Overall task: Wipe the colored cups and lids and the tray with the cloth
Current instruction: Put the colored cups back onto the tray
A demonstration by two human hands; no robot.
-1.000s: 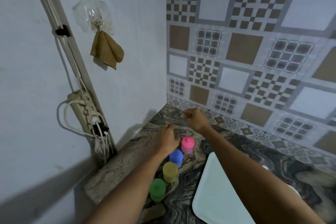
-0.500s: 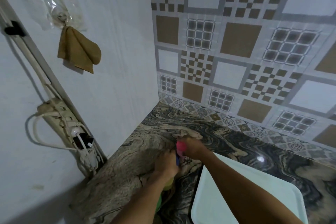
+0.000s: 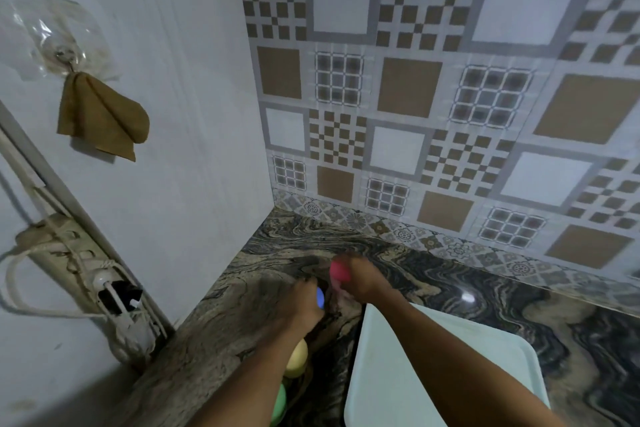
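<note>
Two hands are on two cups at the lower centre of the frame. The right hand has its fingers wrapped round the pink cup, whose top shows at the hand's left edge. Blur hides whether the cup's base clears the counter. Just below and to the left, the left hand curls down over the blue cup, and only a sliver of blue shows past the knuckles.

Further down the frame, half hidden under the left forearm, the yellow cup and then the green cup stand in a row towards the bottom edge. The pale tray lies flat to their right, with the right forearm crossing over its near corner.

The cloth is in neither hand. It hangs folded from a hook on the plain wall at the upper left, well apart from the cups, above a power strip.

The cups look like small, smooth plastic, so they are probably light, stiff and quick to tip or skid under a wipe. Each is best held round its body, below the lid, so the lid does not pop free. The cloth looks soft and limp, and a low fold would lift it off the hook. The tray looks broad and light, and steadying its rim should stop it sliding on the polished stone.
</note>
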